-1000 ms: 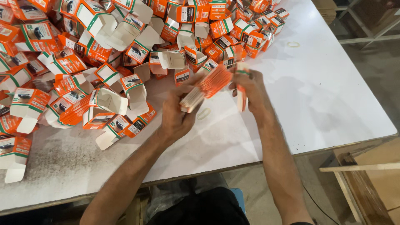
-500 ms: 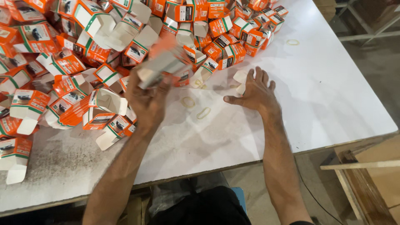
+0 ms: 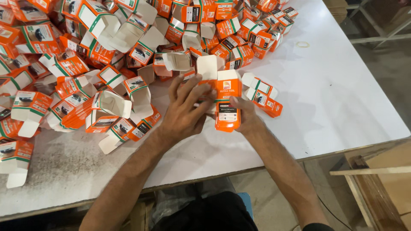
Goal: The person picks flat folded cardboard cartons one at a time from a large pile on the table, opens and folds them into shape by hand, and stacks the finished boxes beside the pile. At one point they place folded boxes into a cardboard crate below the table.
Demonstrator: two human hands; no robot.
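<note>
Now both hands meet on one orange carton (image 3: 227,105) at the table's near middle. The left hand (image 3: 185,112), which half a second ago lifted a carton high on the left, has come back down, fingers spread over the box's left side. The right hand (image 3: 245,116), flat on the white table (image 3: 342,94) before, now cradles the carton from beneath, so a fresh box is in hand with its white top flap (image 3: 207,67) open. One carton is held; the heap of cartons (image 3: 85,64) to the far left is too tangled to count. One rubber band (image 3: 302,44) lies far right.
</note>
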